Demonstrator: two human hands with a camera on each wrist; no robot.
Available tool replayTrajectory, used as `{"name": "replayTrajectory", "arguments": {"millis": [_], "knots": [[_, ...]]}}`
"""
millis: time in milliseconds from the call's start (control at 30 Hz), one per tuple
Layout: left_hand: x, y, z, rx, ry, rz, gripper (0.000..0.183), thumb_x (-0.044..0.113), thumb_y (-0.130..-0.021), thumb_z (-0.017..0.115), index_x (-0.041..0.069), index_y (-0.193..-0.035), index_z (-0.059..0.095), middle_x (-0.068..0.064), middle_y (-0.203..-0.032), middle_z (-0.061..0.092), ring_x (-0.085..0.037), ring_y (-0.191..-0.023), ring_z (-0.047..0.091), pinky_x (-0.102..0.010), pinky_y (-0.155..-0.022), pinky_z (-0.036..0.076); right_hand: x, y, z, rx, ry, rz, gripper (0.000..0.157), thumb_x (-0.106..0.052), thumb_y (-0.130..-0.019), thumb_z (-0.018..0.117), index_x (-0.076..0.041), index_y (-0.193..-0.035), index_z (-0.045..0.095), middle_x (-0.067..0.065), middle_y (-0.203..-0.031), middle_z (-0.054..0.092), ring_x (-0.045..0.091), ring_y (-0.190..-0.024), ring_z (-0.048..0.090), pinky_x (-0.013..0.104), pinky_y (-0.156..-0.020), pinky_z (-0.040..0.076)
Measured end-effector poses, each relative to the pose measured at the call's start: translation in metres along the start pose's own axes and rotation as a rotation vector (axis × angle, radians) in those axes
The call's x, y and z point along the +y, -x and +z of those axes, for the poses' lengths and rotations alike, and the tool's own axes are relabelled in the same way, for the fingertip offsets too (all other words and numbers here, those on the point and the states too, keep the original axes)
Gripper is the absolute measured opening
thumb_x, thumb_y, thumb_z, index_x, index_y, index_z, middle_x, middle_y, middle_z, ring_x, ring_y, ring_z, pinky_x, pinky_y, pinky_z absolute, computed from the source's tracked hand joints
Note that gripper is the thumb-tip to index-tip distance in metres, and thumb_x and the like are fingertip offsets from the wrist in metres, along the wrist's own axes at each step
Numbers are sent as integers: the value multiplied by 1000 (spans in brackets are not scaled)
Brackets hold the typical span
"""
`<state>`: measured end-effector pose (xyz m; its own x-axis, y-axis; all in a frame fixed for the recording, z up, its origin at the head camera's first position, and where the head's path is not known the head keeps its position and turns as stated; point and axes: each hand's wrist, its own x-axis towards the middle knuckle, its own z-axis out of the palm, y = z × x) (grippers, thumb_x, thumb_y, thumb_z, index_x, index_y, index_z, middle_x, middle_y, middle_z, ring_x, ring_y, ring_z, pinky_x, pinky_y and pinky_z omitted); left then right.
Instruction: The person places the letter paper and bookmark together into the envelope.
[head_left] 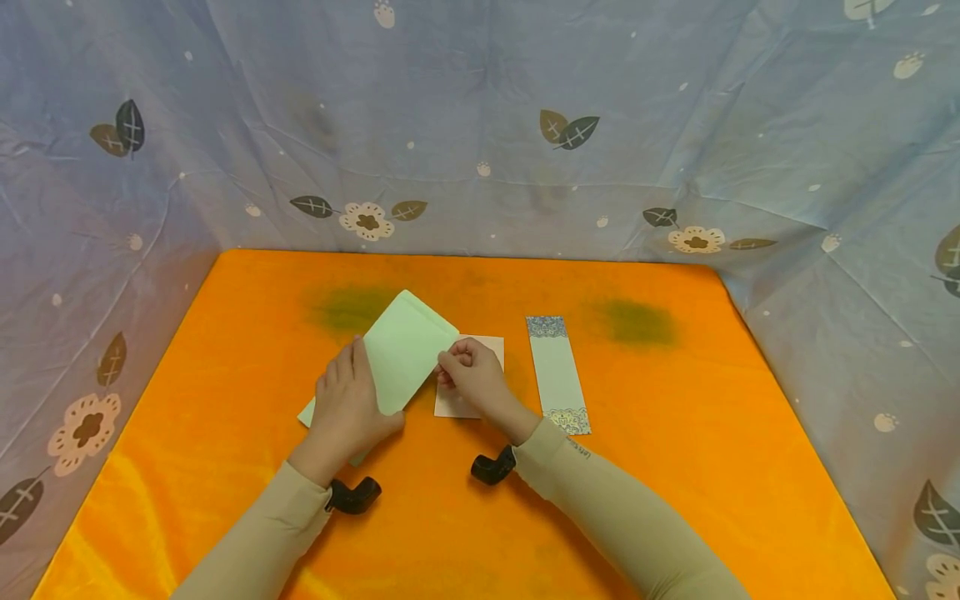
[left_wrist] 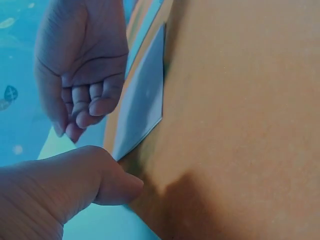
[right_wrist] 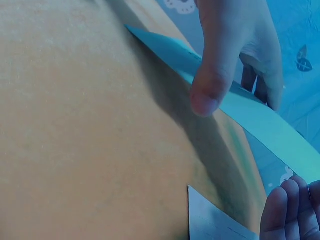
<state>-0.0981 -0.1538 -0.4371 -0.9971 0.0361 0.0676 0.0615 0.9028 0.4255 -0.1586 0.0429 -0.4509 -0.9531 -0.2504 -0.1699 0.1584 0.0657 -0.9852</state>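
A pale green paper [head_left: 408,346], shaped like an envelope with a crease along its upper right edge, is held tilted above the table. My left hand [head_left: 348,408] grips it across the lower left part, thumb at the near edge and fingers over the far side. At its right corner, my right hand [head_left: 476,375] pinches the paper between thumb and index finger, the other fingers curled. A pale pinkish card [head_left: 456,406] lies partly hidden under the right hand. In the right wrist view the green paper [right_wrist: 260,127] shows nearly edge-on, raised off the cloth.
To the right of the right hand lies a long white strip [head_left: 557,371] with dark lacy patterns at both ends. An orange cloth [head_left: 675,433] covers the table. Patterned blue-grey curtains [head_left: 480,125] enclose the back and sides.
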Motion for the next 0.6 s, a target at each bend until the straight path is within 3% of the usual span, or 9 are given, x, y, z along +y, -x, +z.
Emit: {"name": "replayTrajectory", "arguments": {"millis": [300, 600], "knots": [[0, 0, 5, 53, -25, 1, 125, 47, -67, 82, -16, -147, 10, -37, -145, 23, -51, -127, 29, -64, -101, 27, -1, 3, 2, -3, 14, -10, 14, -16, -96, 60, -3, -96, 56, 24, -91, 69, 37, -76, 67, 35, -70, 58], [-3, 1, 3, 41, 18, 35, 122, 39, -66, 83, -12, -149, 9, -34, -145, 25, -50, -129, 27, -62, -105, 22, -4, 2, -8, 42, -23, -111, 22, -20, -101, 52, 1, -109, 54, 25, -88, 64, 44, -80, 63, 44, -74, 57]]}}
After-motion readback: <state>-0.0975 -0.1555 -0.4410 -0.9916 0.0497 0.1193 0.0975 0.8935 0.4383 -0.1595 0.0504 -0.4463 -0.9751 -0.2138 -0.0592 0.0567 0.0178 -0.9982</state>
